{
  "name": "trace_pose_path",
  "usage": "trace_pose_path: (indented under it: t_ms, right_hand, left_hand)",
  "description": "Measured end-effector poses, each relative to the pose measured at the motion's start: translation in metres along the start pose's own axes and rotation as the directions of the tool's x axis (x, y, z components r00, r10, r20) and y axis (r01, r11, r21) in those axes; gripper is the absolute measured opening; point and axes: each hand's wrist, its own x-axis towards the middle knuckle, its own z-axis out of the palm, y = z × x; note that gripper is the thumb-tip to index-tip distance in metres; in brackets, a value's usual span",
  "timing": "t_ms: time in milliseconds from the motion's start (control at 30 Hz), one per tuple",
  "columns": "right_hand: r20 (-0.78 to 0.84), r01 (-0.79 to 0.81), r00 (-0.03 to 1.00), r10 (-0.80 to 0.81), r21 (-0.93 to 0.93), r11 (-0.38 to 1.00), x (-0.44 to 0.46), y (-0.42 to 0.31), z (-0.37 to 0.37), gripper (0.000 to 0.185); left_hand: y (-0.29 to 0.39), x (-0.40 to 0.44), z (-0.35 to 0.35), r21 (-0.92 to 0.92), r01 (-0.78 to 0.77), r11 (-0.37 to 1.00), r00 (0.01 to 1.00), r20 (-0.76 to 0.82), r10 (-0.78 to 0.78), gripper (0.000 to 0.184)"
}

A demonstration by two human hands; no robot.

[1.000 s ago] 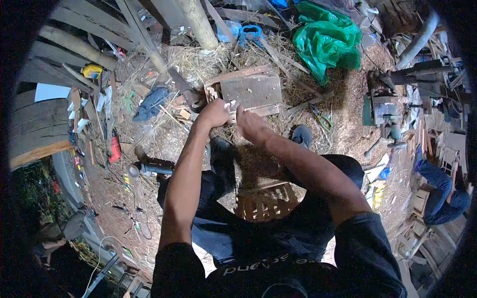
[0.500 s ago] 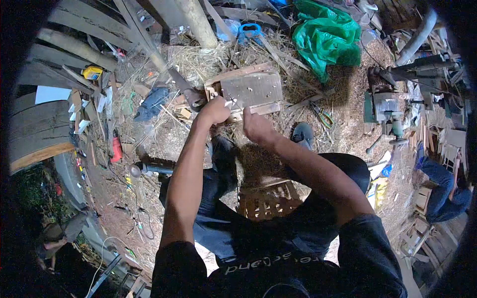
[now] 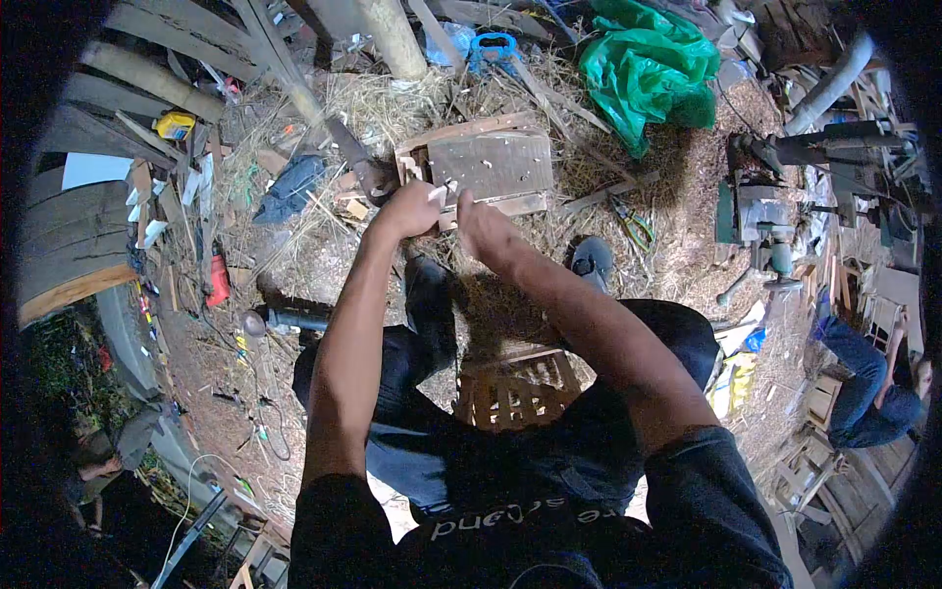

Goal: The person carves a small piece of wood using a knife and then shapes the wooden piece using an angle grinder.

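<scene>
A low wooden board [image 3: 500, 165] with raised strips along its edges lies on the ground in front of me, with pale chips scattered on it. At its near left corner my left hand [image 3: 404, 210] is closed, and a small pale piece [image 3: 438, 194] shows at its fingertips. Just to the right, my right hand [image 3: 483, 232] is closed in a fist over the near edge strip, thumb side up. Whatever it grips is too small to make out. The two hands are close together but apart.
A hand saw [image 3: 358, 157] leans left of the board. Pliers [image 3: 636, 231] lie to the right, near my foot. A green plastic sheet [image 3: 648, 69] is at the back. A red power tool [image 3: 217, 281] lies at left, a vise-like machine [image 3: 760, 201] at right. Another person [image 3: 863, 383] sits far right.
My right hand has moved left, closer to my left hand at the board's near corner. The whole view has shifted slightly.
</scene>
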Motion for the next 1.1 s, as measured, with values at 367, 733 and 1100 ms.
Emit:
trace_pose_path:
  t_ms: [367,733,1100]
  right_hand:
    - [0.070,0.232,0.963,-0.260,0.275,0.933,0.003,0.021,-0.075,0.025]
    - [-0.508,0.102,0.851,0.134,0.411,0.906,-0.060,0.004,-0.217,0.031]
    - [-0.618,0.236,0.786,-0.001,0.298,0.925,-0.103,-0.060,-0.240,0.031]
  left_hand:
    - [0.022,-0.007,-0.013,-0.142,0.265,0.954,0.964,0.062,-0.258,0.034]
    - [0.131,-0.093,-0.083,-0.964,-0.254,-0.082,0.962,-0.261,0.083,0.020]
    - [0.186,-0.182,-0.078,-0.895,-0.434,-0.098,0.897,-0.440,0.047,0.031]
